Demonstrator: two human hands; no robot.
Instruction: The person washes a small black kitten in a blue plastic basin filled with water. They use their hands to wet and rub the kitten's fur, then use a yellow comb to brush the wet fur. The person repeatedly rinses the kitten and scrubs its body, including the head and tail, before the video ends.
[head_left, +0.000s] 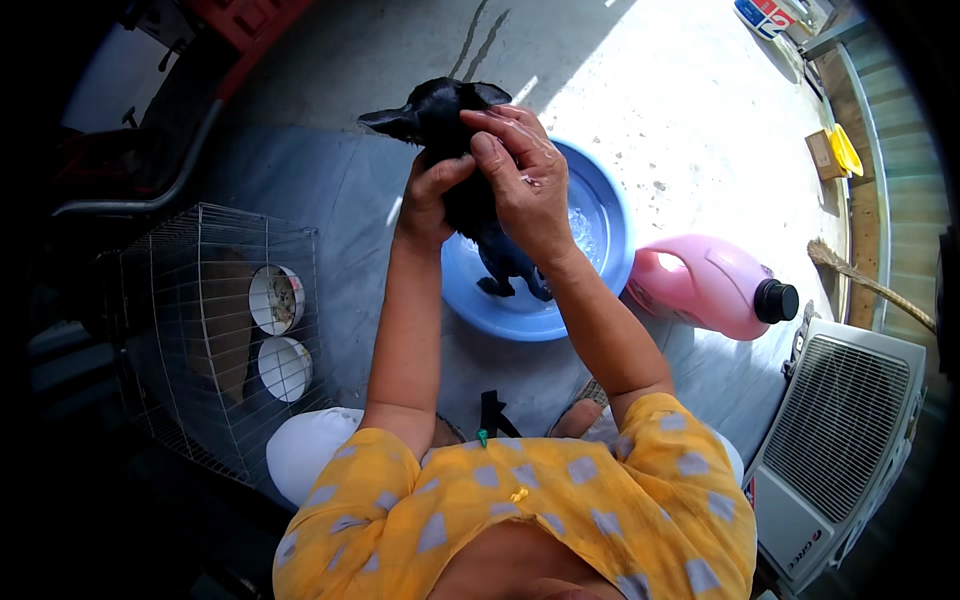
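Observation:
A wet black dog (491, 244) is held upright, its hind legs in a round blue plastic basin (517, 330) with water in it. My left hand (430, 196) grips the dog around its neck and upper body, the thumb across the front. My right hand (529, 176) lies at the side of the dog's head and neck, just below one ear, fingers bent and wet. What its fingertips touch is partly hidden, and I cannot tell whether they pinch the fur.
A pink plastic jug (712, 281) with a black cap lies right of the basin. A wire cage (199, 315) with two bowls stands at the left, a Gree air-conditioner outdoor unit (832, 420) at the lower right. A cardboard box (823, 155) stands by the right wall.

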